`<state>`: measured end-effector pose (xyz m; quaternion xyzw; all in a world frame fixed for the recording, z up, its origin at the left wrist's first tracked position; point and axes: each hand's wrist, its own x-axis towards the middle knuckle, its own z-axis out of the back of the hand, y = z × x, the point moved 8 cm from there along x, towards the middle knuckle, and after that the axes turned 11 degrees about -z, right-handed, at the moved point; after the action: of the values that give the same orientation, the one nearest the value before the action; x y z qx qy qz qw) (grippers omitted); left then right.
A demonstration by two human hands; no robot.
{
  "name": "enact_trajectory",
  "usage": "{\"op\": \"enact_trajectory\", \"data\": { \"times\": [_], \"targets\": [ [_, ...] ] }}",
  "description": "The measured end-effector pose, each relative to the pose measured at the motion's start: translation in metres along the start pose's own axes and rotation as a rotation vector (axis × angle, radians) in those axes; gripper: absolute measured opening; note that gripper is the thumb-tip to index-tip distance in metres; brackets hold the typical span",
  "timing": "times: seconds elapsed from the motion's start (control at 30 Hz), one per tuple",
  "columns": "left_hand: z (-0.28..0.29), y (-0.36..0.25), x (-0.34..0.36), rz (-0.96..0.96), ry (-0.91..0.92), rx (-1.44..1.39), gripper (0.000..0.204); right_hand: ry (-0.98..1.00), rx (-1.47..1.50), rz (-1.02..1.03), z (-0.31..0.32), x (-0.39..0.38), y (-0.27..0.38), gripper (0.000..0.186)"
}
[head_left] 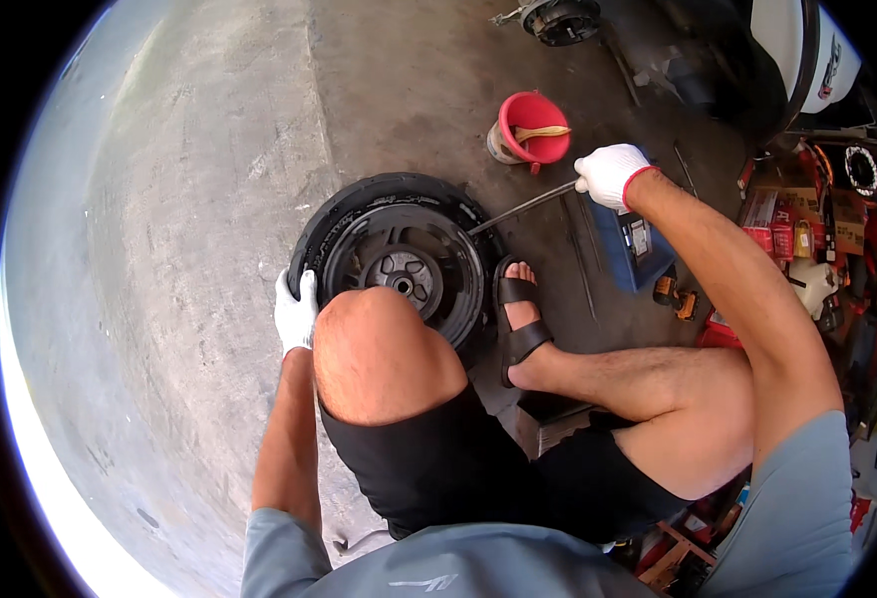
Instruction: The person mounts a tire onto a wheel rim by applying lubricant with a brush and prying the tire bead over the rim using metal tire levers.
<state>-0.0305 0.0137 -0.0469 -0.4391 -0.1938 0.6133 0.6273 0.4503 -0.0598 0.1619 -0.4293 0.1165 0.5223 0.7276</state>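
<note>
A black tire (389, 187) on a dark spoked rim (387, 272) lies flat on the concrete, partly hidden by my bent knee. My left hand (295, 311), in a white glove, grips the tire's left edge. My right hand (610, 176), gloved in white with a red cuff, is closed around a long metal lever (523, 207). That lever slants down to the left, its far end at the right side of the rim where tire and rim meet. My sandaled foot (523, 314) is beside the wheel's right side.
A red bucket (540, 145) with a brush stands behind the wheel. A blue toolbox (636, 254), an orange-black drill (678, 297) and rods (583, 289) lie to the right. Boxes and tools (787, 229) crowd the right edge. Mechanical parts (563, 22) and a white panel (792, 40) are at the top.
</note>
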Motion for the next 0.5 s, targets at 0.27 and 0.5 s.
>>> {"op": "enact_trajectory", "data": {
  "times": [0.27,0.5],
  "targets": [
    [-0.004,0.05,-0.019,0.083,-0.084,-0.003,0.068,-0.106,-0.002,0.018,0.022,-0.007,0.009,0.034],
    [-0.012,0.052,-0.041,0.115,-0.137,-0.01,0.072,-0.049,0.031,-0.03,0.01,-0.002,-0.002,0.035]
  ]
}}
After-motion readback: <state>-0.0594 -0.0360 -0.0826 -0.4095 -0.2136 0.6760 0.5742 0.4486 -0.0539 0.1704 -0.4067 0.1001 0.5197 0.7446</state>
